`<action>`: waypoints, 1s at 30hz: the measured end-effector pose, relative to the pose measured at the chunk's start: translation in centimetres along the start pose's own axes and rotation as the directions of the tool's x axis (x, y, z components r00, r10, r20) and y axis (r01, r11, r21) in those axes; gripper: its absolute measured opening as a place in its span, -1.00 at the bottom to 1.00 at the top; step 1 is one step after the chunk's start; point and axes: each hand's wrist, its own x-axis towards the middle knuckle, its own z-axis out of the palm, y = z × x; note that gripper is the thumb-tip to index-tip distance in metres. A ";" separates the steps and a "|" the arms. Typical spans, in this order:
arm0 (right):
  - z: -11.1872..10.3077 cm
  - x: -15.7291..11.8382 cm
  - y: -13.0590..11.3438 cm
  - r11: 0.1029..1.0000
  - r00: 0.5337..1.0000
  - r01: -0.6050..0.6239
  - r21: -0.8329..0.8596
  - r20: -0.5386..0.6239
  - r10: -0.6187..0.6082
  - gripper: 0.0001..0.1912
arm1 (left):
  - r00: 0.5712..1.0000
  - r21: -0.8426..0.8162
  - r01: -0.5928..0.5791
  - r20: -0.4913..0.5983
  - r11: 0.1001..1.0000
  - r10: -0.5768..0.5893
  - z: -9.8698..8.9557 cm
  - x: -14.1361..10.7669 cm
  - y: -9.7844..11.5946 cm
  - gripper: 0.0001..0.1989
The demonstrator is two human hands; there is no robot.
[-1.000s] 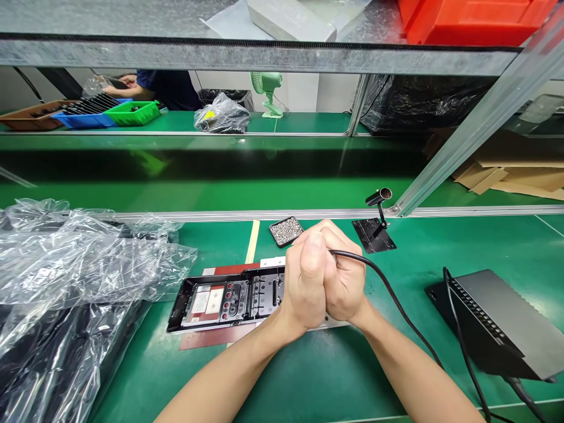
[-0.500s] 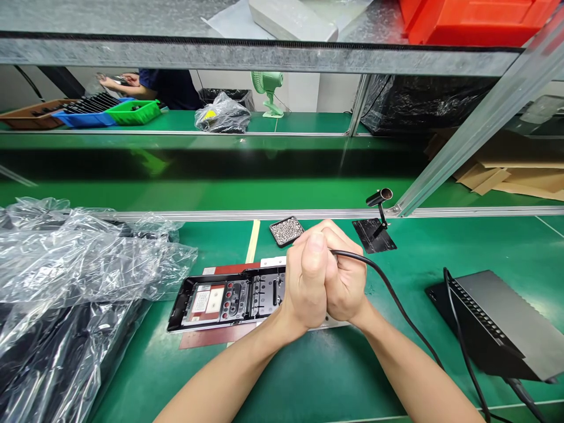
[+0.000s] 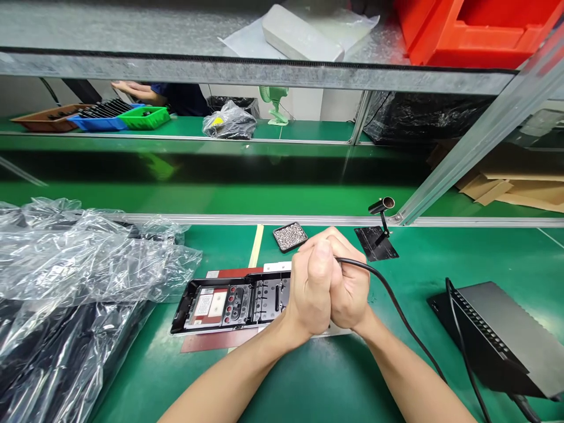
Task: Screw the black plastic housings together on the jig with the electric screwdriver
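Note:
My left hand [image 3: 311, 291] and my right hand [image 3: 351, 294] are pressed together as closed fists, thumbs upward. A black cable [image 3: 396, 302] runs into the top of their grip, as on a corded tool; the tool's body is hidden inside the fingers. Beneath and left of the hands lies an open black plastic housing [image 3: 238, 308], its right part covered by them. Under the housing are a dark red sheet [image 3: 215, 341] and a white plate [image 3: 277, 267]. Just behind the hands sits a small black tray [image 3: 289, 237] filled with tiny metal pieces, probably screws.
Clear plastic bags [image 3: 88, 264] cover the left side. A black tube holder on a plate [image 3: 382, 211] stands behind right. A dark metal box [image 3: 511, 329] lies at right. Overhead runs a metal shelf [image 3: 176, 67] with a red bin [image 3: 484, 35]. A co-worker's hand [image 3: 132, 89] shows across.
The whole view has shifted slightly, so everything appears a little lower and to the right. My hands keep the same joined grip over the housing.

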 end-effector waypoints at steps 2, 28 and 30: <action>-0.1 0.0 -0.1 1.000 1.000 0.004 -0.007 0.005 -0.004 -0.79 | 1.000 -0.013 -0.022 0.019 1.000 0.022 0.0 0.1 0.2 -0.48; 0.5 -0.7 -1.7 0.861 0.940 -0.331 0.386 0.053 0.337 -0.69 | 0.967 0.685 0.075 0.127 0.724 -0.221 -12.3 -5.3 -2.6 -0.70; 0.9 -0.7 -1.9 0.836 0.934 -0.326 0.442 0.014 0.357 -0.68 | 0.974 0.765 0.005 0.143 0.644 -0.177 -13.2 -6.4 -4.0 -0.70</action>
